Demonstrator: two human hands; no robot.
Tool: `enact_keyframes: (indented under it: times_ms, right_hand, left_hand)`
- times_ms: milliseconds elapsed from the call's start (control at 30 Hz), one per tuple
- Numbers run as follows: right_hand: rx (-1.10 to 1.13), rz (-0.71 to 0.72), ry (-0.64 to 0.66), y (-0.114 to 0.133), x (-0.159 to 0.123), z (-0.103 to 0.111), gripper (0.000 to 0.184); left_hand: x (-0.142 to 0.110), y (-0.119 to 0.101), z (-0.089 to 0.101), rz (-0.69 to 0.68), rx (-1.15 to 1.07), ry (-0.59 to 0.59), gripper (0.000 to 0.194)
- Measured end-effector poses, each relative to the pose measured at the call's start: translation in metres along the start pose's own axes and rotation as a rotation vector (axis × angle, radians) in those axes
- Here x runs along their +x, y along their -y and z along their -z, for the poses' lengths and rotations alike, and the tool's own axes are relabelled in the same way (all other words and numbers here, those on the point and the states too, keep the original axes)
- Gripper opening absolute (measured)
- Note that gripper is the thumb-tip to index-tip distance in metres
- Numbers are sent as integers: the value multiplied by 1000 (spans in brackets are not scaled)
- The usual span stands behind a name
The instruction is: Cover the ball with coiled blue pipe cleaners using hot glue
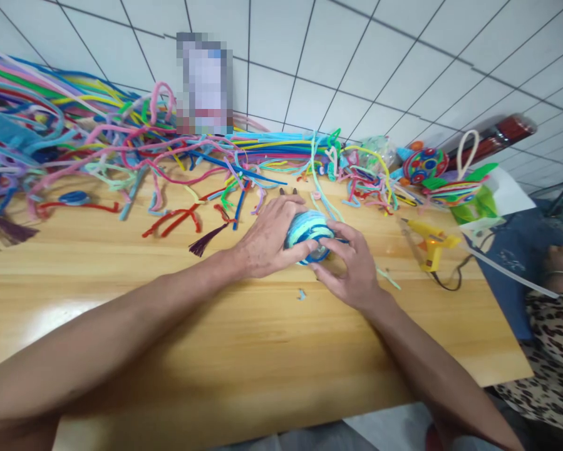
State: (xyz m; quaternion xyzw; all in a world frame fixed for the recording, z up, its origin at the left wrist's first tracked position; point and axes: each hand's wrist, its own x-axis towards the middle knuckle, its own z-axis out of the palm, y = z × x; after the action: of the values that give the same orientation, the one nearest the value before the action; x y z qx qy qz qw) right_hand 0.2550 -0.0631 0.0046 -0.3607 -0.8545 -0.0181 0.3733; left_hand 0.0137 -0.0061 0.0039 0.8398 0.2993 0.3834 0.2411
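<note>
the wooden table (206, 351) spreads under your arms, a heap of fuzzy stems (121, 141) along its far side. your left hand (267, 238) curves over the striped ball (309, 227), thumb pressed on its front; your right hand (356, 266) grips its right side between bent fingers and thumb. the yellow glue gun (432, 243) lies to the right. that blue-green ball sits mid-table, farther from you than the tiny blue scrap (301, 294).

Ball (310, 227): blue, aqua and pale-green bands. Worktop (191, 338): yellowish wood grain. Glue gun (432, 243), right: yellow. Tassel (209, 239): dark purple. Clothing (551, 357), far right: dark spots on beige. Wall (281, 62): white, dark grid lines.
</note>
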Motion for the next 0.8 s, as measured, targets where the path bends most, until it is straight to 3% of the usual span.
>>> enact_keyframes:
  times_ms: [200, 433, 800]
  right_hand:
    - [-1, -7, 1, 1, 0, 5, 56]
    - [-64, -100, -178, -1, -1, 3, 27]
    - [-47, -126, -139, 6, -4, -5, 34]
  left_hand:
    - [3, 0, -5, 24, -34, 17, 47]
    - [2, -1, -7, -30, -35, 3, 48]
    - [0, 2, -9, 27, -61, -27, 45]
